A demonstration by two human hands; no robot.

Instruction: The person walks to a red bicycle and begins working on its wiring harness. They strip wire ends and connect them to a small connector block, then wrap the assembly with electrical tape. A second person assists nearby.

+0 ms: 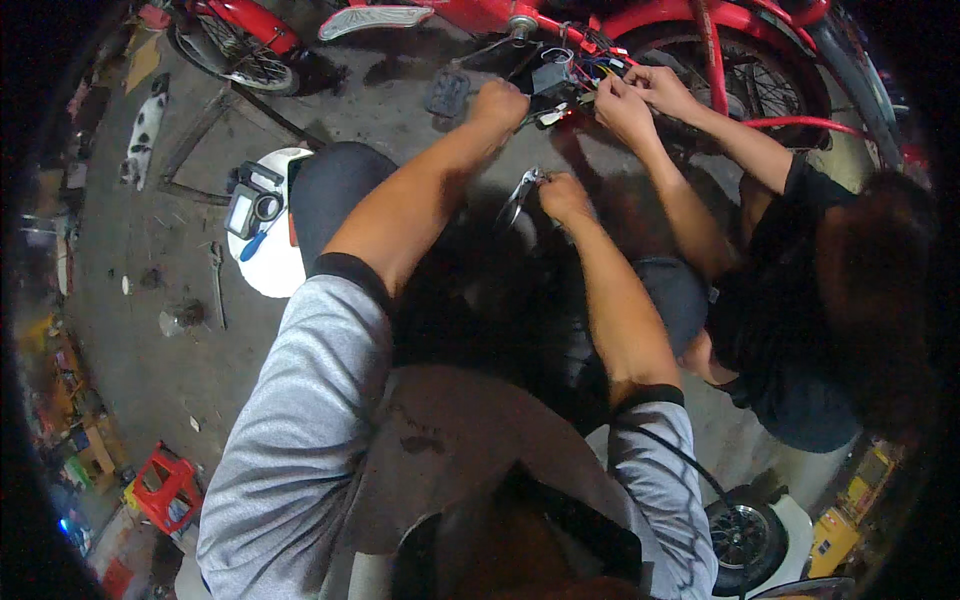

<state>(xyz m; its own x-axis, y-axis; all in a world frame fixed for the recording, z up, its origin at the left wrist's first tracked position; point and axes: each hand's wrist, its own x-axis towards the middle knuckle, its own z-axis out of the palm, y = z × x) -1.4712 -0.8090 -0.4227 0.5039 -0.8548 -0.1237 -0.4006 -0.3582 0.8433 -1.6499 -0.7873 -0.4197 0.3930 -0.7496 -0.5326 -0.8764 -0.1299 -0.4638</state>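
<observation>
My left hand [497,108] is closed in a fist beside a bundle of wires at the red motorbike [470,14]. What its fingers hold is hidden. Lower and to the right, my right hand [567,198] grips silver pliers [518,197], whose far end points down and to the left, apart from the wires. Just right of my left hand sits a grey box [552,76] with coloured wires [592,68] around it. Another person's two hands [628,112] pinch some of these wires. A small white connector [551,117] hangs below the box.
A black pedal-like block [447,93] lies left of my left hand. On a white round stool [270,275] are a roll of tape [267,207] and a blue-handled tool [253,245]. A wrench [217,285] lies on the floor. The other person [790,300] crouches close at my right.
</observation>
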